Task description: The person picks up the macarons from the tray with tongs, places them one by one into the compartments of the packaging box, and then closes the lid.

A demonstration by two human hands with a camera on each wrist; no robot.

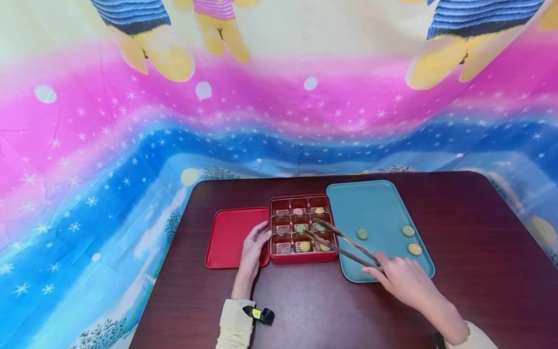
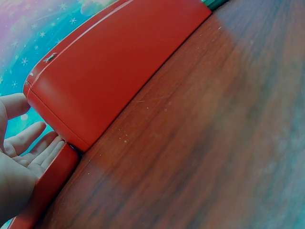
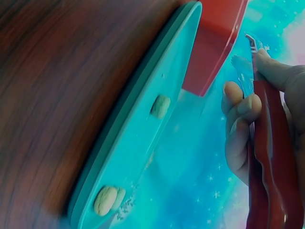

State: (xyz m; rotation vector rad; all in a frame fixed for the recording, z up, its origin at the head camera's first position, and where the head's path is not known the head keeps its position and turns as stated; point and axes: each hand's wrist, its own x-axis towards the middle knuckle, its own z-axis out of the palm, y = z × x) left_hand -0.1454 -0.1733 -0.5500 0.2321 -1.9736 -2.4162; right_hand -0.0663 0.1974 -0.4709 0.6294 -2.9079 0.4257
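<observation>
Cream sleeves point(image 1: 234, 322) nearest, tongs point(image 1: 352, 256) over red box point(image 1: 305, 259)

Leftmost, red lid point(image 1: 226, 237); then the left hand point(image 1: 252, 249), fingers apart, at the box's left side. Six cookies point(image 1: 304, 246) fill its middle and right columns, tong tips parted above. Beside it, a teal tray point(image 1: 366, 203) holds three more; the right hand point(image 1: 403, 278) clamps its fingers round the tongs.

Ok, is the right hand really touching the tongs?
Touching. The right wrist view shows the right hand with fingers curled round the red-handled tongs.
</observation>
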